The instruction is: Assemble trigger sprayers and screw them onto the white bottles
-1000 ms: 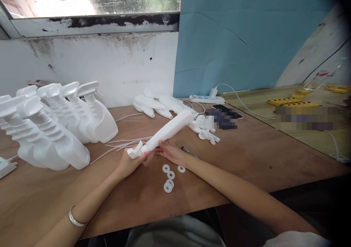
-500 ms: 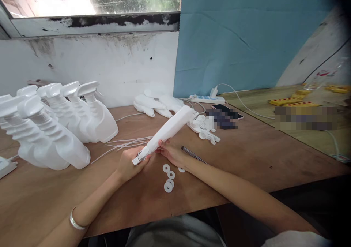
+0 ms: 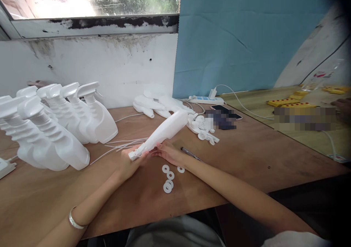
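Observation:
A white spray bottle [image 3: 167, 130] lies slantwise in the air above the table, its base pointing away to the right. My left hand [image 3: 132, 163] is closed around its spray head end, which sticks out over the fingers. Under the bottle's neck, my right hand [image 3: 168, 152] is closed with its fingertips against the bottle; part of its grip is hidden. Several white ring washers [image 3: 167, 187] lie on the table just below the right hand. A pen-like tool [image 3: 190, 153] rests beyond the right wrist. Thin white tubes [image 3: 117, 144] lie behind the left hand.
Several assembled white spray bottles [image 3: 95, 119] stand at the left. More white bottles [image 3: 153, 102] lie at the back, beside a pile of white spray-head parts [image 3: 204, 128]. A power strip [image 3: 207, 100] and a phone [image 3: 226, 112] sit at the back right. The brown table [image 3: 233, 159] ends near my body.
The spray bottle has rolled in my hands, and its spray head end has shifted slightly left. Its base has dipped a little toward me. A dark shape, perhaps a hand, appears at the far right edge.

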Demonstrator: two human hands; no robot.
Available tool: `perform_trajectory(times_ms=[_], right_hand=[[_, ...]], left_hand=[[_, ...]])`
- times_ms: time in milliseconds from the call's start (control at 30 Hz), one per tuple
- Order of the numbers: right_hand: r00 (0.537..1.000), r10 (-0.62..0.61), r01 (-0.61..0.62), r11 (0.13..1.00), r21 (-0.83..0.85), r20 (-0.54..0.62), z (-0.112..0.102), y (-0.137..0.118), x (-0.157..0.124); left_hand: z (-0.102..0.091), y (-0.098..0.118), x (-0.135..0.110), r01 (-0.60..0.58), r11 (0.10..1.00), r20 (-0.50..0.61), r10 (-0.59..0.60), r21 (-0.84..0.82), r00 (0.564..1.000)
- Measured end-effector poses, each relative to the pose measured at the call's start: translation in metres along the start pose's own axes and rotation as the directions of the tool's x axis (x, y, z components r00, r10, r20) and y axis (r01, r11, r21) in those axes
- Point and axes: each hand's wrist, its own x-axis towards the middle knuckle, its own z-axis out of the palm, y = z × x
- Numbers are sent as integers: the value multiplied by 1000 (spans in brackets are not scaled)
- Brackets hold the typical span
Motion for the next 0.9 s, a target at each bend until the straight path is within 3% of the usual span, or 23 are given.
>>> perform_trajectory(times_ms=[67,133,167,233,300,333,400,467,567,667,700,833,900], right_hand=[[1000,-16,19,983,-183,16,1,3,0],[993,-116,110,872,-477,16,5,6,-2],[977,-207,186,742,-644,44,7,7,-4],[895,-400,341,335,-878,195,12,6,-9],[753,-532,400,-97,-911,387,15,2,-14],[676,-570,385,-268,-883,467,15,-1,-15],[543,-586,312,-524,-793,601,13,-8,-15],[470,-528,247,-690,-680,707,10,-13,-12],[440,-419,218,-808,-547,794,7,-20,-3],[396,-349,272,-839,-471,850,11,-28,10],[362,-343,284,-845,-453,867,13,-31,15],[155,-328,240,-903,-358,932,20,-43,36],[145,-278,222,-926,-305,950,21,-47,45]], left_hand=[[0,0,0,96,993,-39,-99,-70,994],[-1,1,2,149,981,-69,-158,-120,985],[-2,2,2,162,977,-85,-175,-139,981],[-4,4,3,175,972,-103,-193,-157,976],[-5,7,3,179,971,-107,-197,-160,975],[-4,8,3,175,971,-103,-194,-164,976],[-4,10,0,152,972,-91,-171,-178,981],[-3,13,-2,114,974,-93,-134,-194,987],[-2,15,-6,22,975,-107,-47,-223,993],[-3,16,-7,-29,963,-107,1,-268,994],[-3,15,-6,-24,961,-107,-6,-277,994],[-3,10,-4,45,943,-120,-89,-329,989],[-3,7,-3,72,931,-116,-121,-359,986]])
